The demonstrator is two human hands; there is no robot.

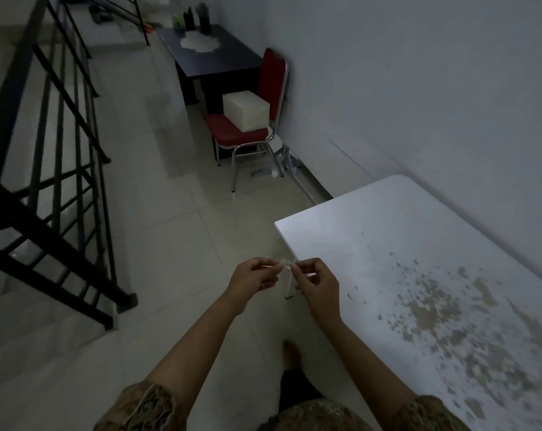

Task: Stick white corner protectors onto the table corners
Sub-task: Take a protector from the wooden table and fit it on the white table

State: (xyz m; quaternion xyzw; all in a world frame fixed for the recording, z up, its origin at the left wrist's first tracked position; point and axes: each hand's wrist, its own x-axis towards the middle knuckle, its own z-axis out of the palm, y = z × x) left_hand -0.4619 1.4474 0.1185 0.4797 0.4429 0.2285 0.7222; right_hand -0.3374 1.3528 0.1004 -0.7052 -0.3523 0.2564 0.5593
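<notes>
A small, pale, translucent corner protector [284,263] hangs pinched between both hands, its shape too blurred in the dim light to make out. The left hand [254,279] grips one end with curled fingers [268,264], the right hand [315,283] grips the other. Just right of the fingers lies the white rectangular table [356,219], its top mottled with brownish peeled patches. No writing is readable.

Table [419,250] at right against the wall [419,88]; chair [248,119] beyond, box [246,111] on its seat.
</notes>
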